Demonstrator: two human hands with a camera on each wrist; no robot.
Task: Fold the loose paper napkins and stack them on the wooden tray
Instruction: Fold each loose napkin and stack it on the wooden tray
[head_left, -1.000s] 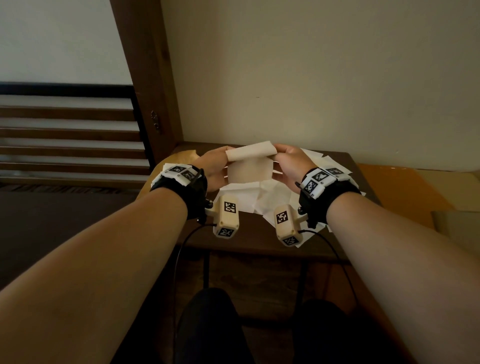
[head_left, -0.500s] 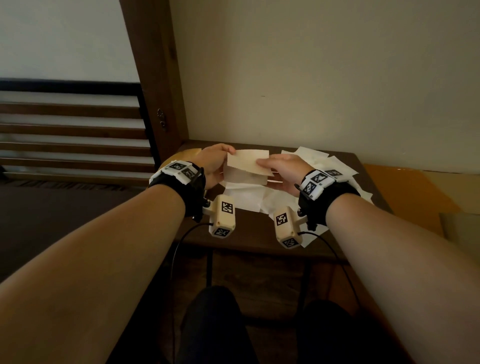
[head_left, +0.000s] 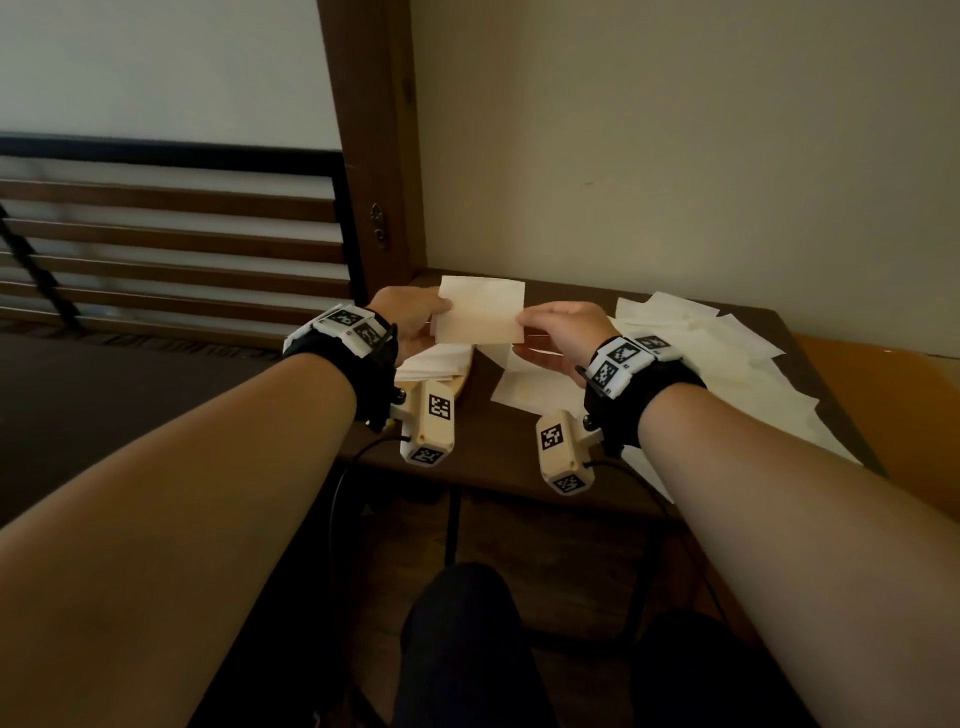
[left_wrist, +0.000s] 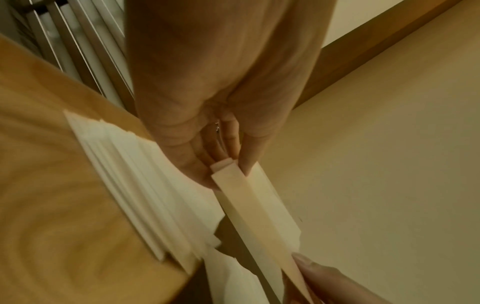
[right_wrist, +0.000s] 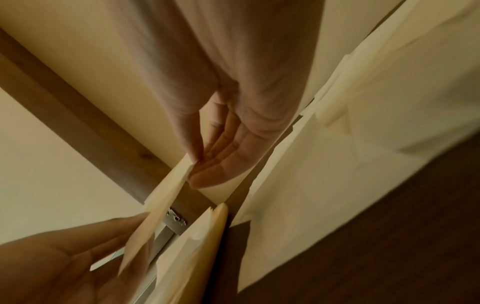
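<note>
Holding a folded napkin (head_left: 480, 314) up between both hands, above the dark table (head_left: 498, 441) and clear of its top. Left hand (head_left: 410, 325) pinching the napkin's left edge, thumb on the near face and fingers behind; seen from the left wrist as thumb and fingers (left_wrist: 228, 142) closed on the end of the folded strip (left_wrist: 249, 205). Right hand (head_left: 566, 335) pinching the right edge, thumb (right_wrist: 189, 142) and fingertips pressed together on the paper's corner (right_wrist: 176, 179). Napkin folded into a rectangle, held roughly upright and facing the person, layers slightly uneven at the left end.

Below the left hand, a stack of folded napkins (head_left: 439, 361) lying on the wooden tray (head_left: 462, 384) at the table's left side; from the left wrist, stack (left_wrist: 145, 191) fanned in many layers on the tray's pale wood (left_wrist: 52, 185). To the right, loose unfolded napkins (head_left: 717, 358) spread over the table, overlapping one another and reaching its right edge; one sheet (head_left: 535, 387) lying flat just under the right hand. Behind, a plain wall (head_left: 675, 156), a dark wooden post (head_left: 374, 156) and slatted railing (head_left: 156, 234).
</note>
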